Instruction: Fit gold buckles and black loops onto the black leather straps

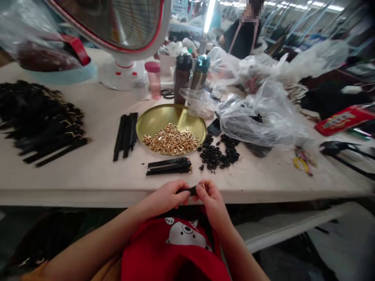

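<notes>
Both my hands meet at the table's front edge, pinching a short black strap point(190, 190) between them. My left hand point(168, 197) grips its left end with fingers curled. My right hand point(209, 197) closes on the right end, where a small gold piece seems to sit. Just beyond lie a few finished black straps point(169, 166). Behind those stands a gold dish point(164, 119) holding several gold metal clips point(171, 139). Right of the dish lies a scatter of small black rings point(218, 153).
A bundle of black strips point(125, 134) lies left of the dish, and a large heap of black straps point(38, 117) is at far left. A fan point(123, 35), bottles point(181, 76) and clear plastic bags point(260, 113) fill the back. Another person point(244, 31) sits across the table. Small pliers point(301, 160) lie at right.
</notes>
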A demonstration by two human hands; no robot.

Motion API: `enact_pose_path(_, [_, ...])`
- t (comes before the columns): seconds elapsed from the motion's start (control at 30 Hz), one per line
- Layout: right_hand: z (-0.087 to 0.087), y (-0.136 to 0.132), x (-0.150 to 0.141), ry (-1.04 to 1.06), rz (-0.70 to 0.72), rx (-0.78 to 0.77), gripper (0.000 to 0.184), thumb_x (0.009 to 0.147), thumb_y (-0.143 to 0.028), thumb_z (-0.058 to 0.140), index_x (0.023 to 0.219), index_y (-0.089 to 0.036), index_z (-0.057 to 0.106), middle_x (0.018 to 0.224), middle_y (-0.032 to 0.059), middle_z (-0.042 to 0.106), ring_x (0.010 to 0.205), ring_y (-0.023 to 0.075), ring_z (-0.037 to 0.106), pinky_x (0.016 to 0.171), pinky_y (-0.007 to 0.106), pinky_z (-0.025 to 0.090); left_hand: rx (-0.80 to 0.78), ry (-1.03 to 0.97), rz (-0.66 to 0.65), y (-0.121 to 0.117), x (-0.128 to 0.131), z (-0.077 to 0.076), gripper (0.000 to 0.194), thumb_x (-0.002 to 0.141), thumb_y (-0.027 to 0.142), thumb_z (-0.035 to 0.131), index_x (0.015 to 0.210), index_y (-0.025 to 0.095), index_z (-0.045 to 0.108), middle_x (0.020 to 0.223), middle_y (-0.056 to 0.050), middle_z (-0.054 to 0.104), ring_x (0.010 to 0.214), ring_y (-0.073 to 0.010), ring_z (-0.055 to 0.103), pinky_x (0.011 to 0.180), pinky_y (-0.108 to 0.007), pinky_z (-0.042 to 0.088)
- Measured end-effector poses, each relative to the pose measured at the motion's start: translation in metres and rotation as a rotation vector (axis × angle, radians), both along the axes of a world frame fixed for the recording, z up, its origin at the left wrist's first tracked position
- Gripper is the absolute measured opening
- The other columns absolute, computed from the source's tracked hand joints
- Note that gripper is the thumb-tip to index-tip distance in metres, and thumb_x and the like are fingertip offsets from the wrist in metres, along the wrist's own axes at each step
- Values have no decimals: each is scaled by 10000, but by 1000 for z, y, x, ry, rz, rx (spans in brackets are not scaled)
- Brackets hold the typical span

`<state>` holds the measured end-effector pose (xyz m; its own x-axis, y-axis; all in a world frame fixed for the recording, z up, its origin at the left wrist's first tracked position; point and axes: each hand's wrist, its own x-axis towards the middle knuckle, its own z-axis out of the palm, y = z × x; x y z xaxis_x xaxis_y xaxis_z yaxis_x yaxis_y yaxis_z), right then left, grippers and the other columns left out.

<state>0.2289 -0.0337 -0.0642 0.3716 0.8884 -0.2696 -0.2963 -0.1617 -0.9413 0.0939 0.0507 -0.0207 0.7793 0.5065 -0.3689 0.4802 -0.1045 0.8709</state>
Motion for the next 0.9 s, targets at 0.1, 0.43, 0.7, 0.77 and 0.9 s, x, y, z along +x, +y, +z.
enact_pose_path(0.1, [3,-2,0,208,76,-42,249,755,-415,578,873,-198,541,655,-47,534,554,90,494,577,227,395,-109,-21,32,-1,-6,-2,165,778,299,430,813,165,518,652,32,524,551,-103,466,484,-195,350])
enact_pose_path(0.43, [13,-9,-4,-169,102,-46,246,729,-356,614,887,-197,513,603,-49,531,569,111,504,572,233,396,-193,-105,26,0,-27,4,276,758,314,500,981,152,523,831,-13,605,677,-126,555,623,-233,433])
enact_pose_path(0.7, [5,-15,-24,-478,87,3,182,768,-316,563,899,-202,511,729,-2,558,650,143,532,616,276,418,-211,-131,86,-7,-28,-2,248,743,276,523,938,141,593,853,-35,653,736,-148,595,700,-257,450])
enact_pose_path(0.77, [3,-16,-24,-496,98,-8,175,778,-316,550,903,-201,508,722,-2,557,642,144,533,605,276,417,-243,-145,92,-8,-27,-4,282,728,266,542,978,141,580,890,-42,659,768,-155,604,720,-261,453])
enact_pose_path(0.9, [0,-17,-22,-553,51,-14,179,775,-315,554,902,-193,522,710,-1,559,638,148,530,603,277,404,-282,-114,106,-6,-34,-10,313,706,270,568,989,138,557,853,-40,670,779,-166,610,699,-259,458])
